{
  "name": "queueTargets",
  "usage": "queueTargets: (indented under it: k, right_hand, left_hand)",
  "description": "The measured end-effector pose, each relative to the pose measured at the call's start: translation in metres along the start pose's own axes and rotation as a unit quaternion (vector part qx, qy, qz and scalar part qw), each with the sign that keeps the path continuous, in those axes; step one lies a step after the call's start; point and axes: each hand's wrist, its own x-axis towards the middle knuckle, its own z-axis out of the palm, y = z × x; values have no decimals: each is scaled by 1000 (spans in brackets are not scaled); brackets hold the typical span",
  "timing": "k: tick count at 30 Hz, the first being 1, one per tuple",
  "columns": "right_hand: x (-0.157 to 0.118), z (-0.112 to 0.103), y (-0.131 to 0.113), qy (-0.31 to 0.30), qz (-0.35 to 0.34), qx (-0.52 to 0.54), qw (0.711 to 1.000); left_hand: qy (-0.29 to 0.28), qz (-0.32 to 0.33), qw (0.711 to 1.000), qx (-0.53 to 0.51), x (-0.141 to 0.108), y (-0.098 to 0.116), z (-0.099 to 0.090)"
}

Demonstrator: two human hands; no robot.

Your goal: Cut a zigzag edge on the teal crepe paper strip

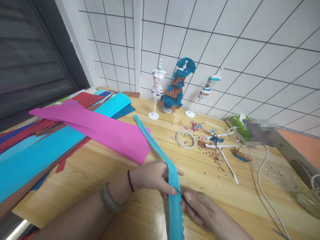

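A long strip of teal crepe paper (pixel 176 210) runs from the table's middle down past the bottom edge of the view. Its lower right edge is cut in small scallops, while the upper part looks straight. My left hand (pixel 155 178) is closed on the strip, thumb on top and fingers behind it. Small dark scissors (pixel 183 197) are in my right hand (pixel 200 208), their tip at the strip's right edge beside my left thumb. My right fingers hide most of the handles.
Crepe paper sheets, including magenta (pixel 110 130) and bright blue (pixel 50 150), lie at left. Behind stand two bare mannequins (pixel 157 83) (pixel 210 86) and a dressed one (pixel 176 86). A tape roll (pixel 185 139), paper scraps (pixel 211 153) and a white cable (pixel 262 180) lie at right.
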Motion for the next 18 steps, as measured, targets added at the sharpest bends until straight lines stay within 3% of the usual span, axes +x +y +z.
queueTargets:
  k: [12,18]
  right_hand:
    - [2,-3,5,7,-18,-24,1000]
    - [2,-1,7,26,-7,16,1000]
  left_hand:
    - [-7,0,1000,-1,0,0,-1]
    - [3,1,1000,-16,1,-3,-2]
